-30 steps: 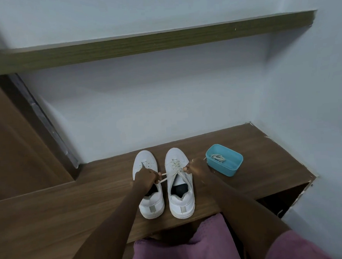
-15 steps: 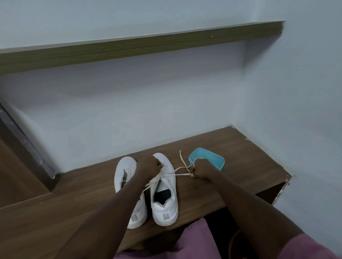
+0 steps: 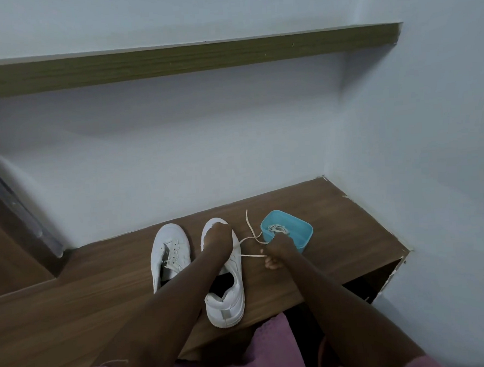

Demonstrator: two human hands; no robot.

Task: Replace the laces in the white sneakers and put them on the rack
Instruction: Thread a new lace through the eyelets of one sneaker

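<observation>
At the bottom edge of the frame, pink cloth (image 3: 246, 361) covers the person's lap, and both forearms reach up from it over a wooden ledge (image 3: 72, 307). Just above, in the lower middle, the centre sneaker (image 3: 228, 303) stands on the ledge with its heel toward the camera. The left hand (image 3: 217, 240) is curled over its forefoot and grips it there; whether it also holds any lace cannot be told, since the hand hides the eyelets. A loose lace (image 3: 253, 255) runs from that sneaker's side to the right hand (image 3: 277, 250), which pinches it just right of the shoe, with the free end curling up beyond. Left of centre, the second sneaker (image 3: 168, 247) lies beside the first, apart from either hand, its tongue slack and only a scrap of lace showing near the top eyelets.

Farther back and right, a blue tub (image 3: 305, 242) sits touching or just behind the right hand, with a coiled lace (image 3: 277, 228) inside. Beyond that a pale wall (image 3: 177, 159) rises to an upper shelf (image 3: 188, 60) across the top.

By my reading the job is in its early half: the centre sneaker's lace looks mostly out, no fresh lacing shows on either shoe, and neither has been put away. Whether the coiled lace is old or new I cannot tell.
</observation>
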